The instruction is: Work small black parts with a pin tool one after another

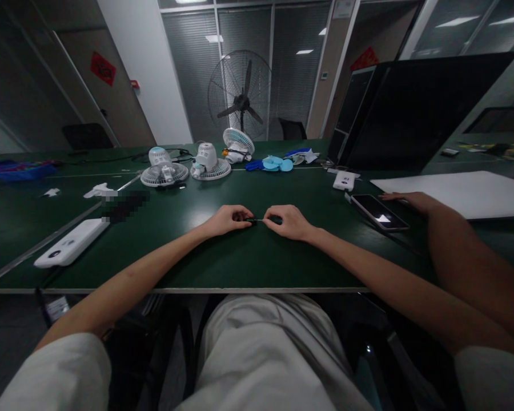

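Just above the table in front of me, my left hand (pixel 231 221) and my right hand (pixel 288 222) face each other with a small gap between them. A thin metal rod with a dark end (pixel 252 221) bridges this gap. My left fingers pinch its dark end, while my right thumb and fingertips close on the pale, thin end. The rest of it is hidden inside the hands, so I cannot tell its exact kind.
Three white fan parts (pixel 165 170) stand beyond my hands, beside light blue fan blades (pixel 277 164). A white power-bank-like device (pixel 72 242) lies left. At right are a phone (pixel 379 212), a white box (pixel 344 181), another person's arm (pixel 458 240) and a large black screen (pixel 428 108).
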A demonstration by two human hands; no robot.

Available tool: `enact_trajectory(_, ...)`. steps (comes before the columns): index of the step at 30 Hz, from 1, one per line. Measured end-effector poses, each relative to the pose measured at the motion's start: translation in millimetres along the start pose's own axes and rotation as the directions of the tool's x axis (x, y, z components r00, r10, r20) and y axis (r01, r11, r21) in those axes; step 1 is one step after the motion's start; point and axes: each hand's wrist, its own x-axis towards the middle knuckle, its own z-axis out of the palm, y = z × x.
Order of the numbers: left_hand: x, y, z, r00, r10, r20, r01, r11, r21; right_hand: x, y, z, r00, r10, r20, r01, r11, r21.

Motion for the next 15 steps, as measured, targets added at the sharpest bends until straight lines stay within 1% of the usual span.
enact_trajectory(5,1.3,1.5,1.4,0.999,0.028,-0.031,-0.027,0.999,0.034,-0.3,-0.6,-3.0,1.0,0.001,0.025,0.0,1.0,-0.015)
enact_trajectory(9,1.3,1.5,1.6,0.999,0.04,-0.012,-0.04,0.999,0.016,0.0,-0.9,-4.3,0.999,0.0,0.038,0.001,1.0,-0.031)
enact_trajectory(15,2.3,2.5,4.6,0.998,0.058,0.005,-0.058,0.998,-0.008,0.1,-2.0,-0.7,1.0,-0.001,0.03,0.002,0.999,-0.043)
